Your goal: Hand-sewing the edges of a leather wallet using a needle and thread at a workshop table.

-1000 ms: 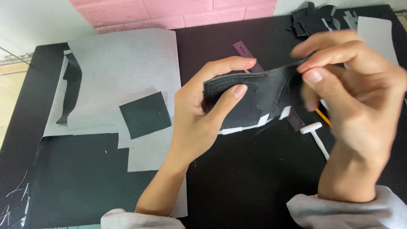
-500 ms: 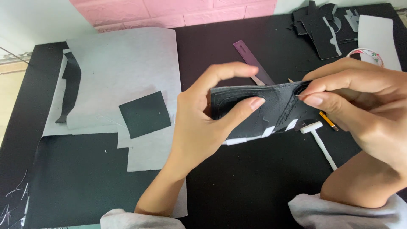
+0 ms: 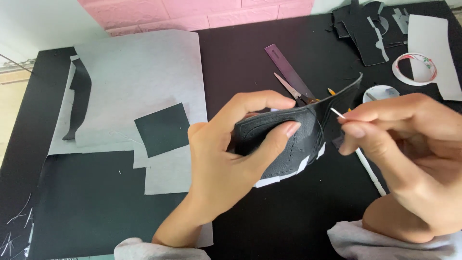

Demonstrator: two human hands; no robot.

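While the left hand (image 3: 226, 159) pinches the black leather piece (image 3: 288, 139) above the dark surface (image 3: 269, 212), thumb on its face and fingers behind, the right hand (image 3: 409, 149) holds a thin white stick (image 3: 337, 113) closed between thumb and fingertip, its tip at the raised flap. I judge a steady left grip and light strokes along the seam best. Scissors (image 3: 293, 91) lie behind.

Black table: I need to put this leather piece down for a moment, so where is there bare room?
Bare black table lies between the white paper sheet and the purple ruler, and again near the bottom edge between the two sleeves. The far right corner is crowded with black offcuts, a tape roll and scissors.
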